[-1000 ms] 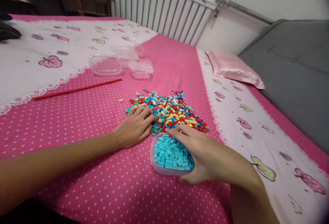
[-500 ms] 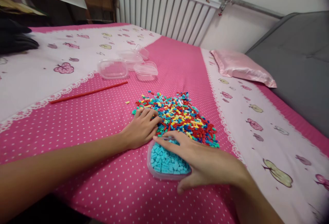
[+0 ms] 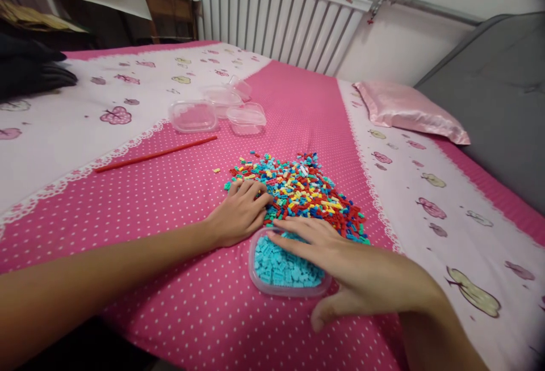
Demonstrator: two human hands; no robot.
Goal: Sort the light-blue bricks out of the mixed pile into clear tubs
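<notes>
A heap of small toy building bricks (image 3: 315,192) in red, yellow, blue, green and white lies loose on the pink bedspread. My left hand (image 3: 240,213) rests palm down at the heap's near left edge, its fingers a little apart and bent onto the bricks; what lies beneath the fingertips is hidden. Just in front of the heap stands a clear plastic container (image 3: 289,291), filled with light blue bricks (image 3: 283,266). Over its right side reaches my right hand (image 3: 340,263), fingers stretched out and thumb held away, with nothing in its grasp.
Several clear plastic containers (image 3: 193,116) stand behind the heap. A thin red stick (image 3: 157,154) lies to the left. Further off are a pink pillow (image 3: 411,111), a grey headboard (image 3: 498,81), a white radiator (image 3: 272,13) and a black glove-like item (image 3: 34,70).
My right hand has loosened from the container, moving slightly right with the thumb swung out. My left hand keeps its place at the heap. The whole view has shifted slightly.
</notes>
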